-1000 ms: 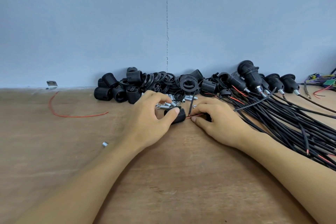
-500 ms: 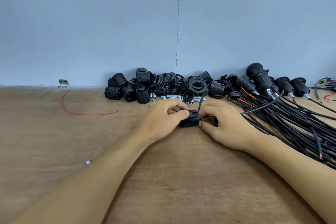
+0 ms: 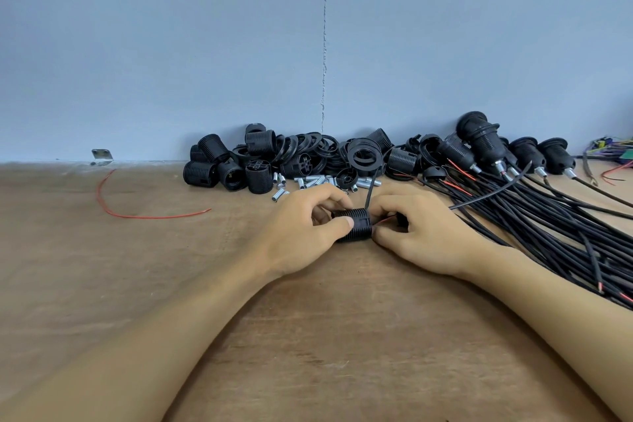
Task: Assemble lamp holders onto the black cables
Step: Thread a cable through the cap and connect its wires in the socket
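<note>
On the plywood bench (image 3: 308, 336), far left: thin red wire (image 3: 137, 212), loose curve. By the wall (image 3: 171, 44): heap of black ribbed plastic lamp holders (image 3: 260, 161), shiny metal tubes (image 3: 310, 181) in front. Centre: left hand (image 3: 301, 233) pinches one ribbed holder (image 3: 354, 225), lying sideways on the bench; right hand (image 3: 428, 233) curls round what looks like a cable end (image 3: 401, 220), red core showing. Right: matte black cables (image 3: 548, 223), fanned.

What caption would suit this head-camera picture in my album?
Left hand grips a ribbed lamp holder; right hand holds a black cable whose red wire meets it, on a wooden table.
</note>
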